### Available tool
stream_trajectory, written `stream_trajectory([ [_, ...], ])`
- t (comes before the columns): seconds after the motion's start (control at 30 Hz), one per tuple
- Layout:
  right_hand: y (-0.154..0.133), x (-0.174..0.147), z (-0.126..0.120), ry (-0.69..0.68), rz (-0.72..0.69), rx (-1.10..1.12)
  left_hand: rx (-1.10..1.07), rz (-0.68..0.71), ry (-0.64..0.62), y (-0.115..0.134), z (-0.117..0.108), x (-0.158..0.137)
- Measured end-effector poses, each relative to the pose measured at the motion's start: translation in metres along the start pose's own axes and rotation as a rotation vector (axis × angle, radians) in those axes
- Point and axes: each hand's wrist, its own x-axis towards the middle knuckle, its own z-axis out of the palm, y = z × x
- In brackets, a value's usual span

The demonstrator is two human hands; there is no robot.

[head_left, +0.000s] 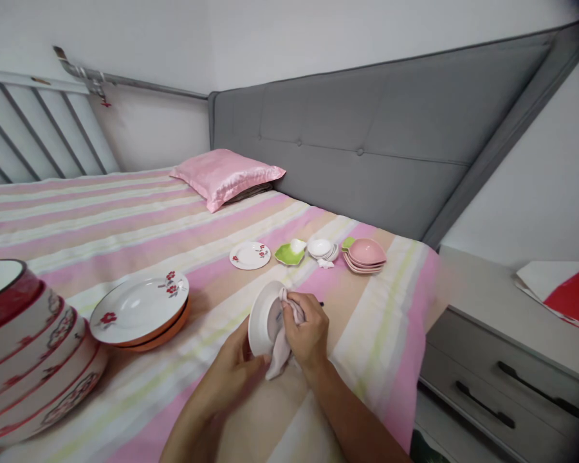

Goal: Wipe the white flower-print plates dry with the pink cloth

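Observation:
A small white plate (259,325) is tilted up on edge above the bed, its underside turned toward my right hand. My left hand (238,360) grips its lower left rim, thumb in front and fingers behind. Bunched in my right hand (309,328) is a pale pink cloth (280,352), pressed against the plate's underside, with one end hanging below. Just beyond the hands lie a flowered white plate (249,256), a green leaf-shaped dish (289,254), small white dishes (320,248) and a stack of pink dishes (367,252).
At left stand a stack of red-and-white bowls (33,373) and flowered plates (139,308) over orange ones. A pink pillow (228,172) lies by the grey headboard (347,128). The striped bed (125,238) ends at right beside a grey nightstand (502,347).

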Motion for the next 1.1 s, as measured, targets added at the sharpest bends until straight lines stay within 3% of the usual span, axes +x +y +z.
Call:
stream_trajectory([
  [0.23,-0.002,-0.003,0.001,-0.094,0.01,-0.072,0.036,0.021,0.182,-0.005,-0.013,0.001],
  [0.43,-0.01,-0.005,-0.002,-0.242,-0.108,0.074,0.0,0.059,0.314,-0.008,-0.023,0.001],
  [0.63,-0.015,-0.006,-0.004,-0.272,-0.187,0.126,-0.015,0.063,0.25,-0.009,-0.018,0.002],
  [0.8,-0.016,-0.006,-0.004,-0.195,-0.218,0.122,0.041,0.037,0.154,-0.006,-0.008,0.003],
  [0.97,-0.011,-0.002,-0.002,-0.036,-0.12,0.112,0.06,0.062,0.042,-0.007,0.001,0.004],
  [1.1,-0.005,0.0,-0.002,-0.009,-0.015,0.143,0.218,0.114,0.084,-0.013,0.0,0.006],
])
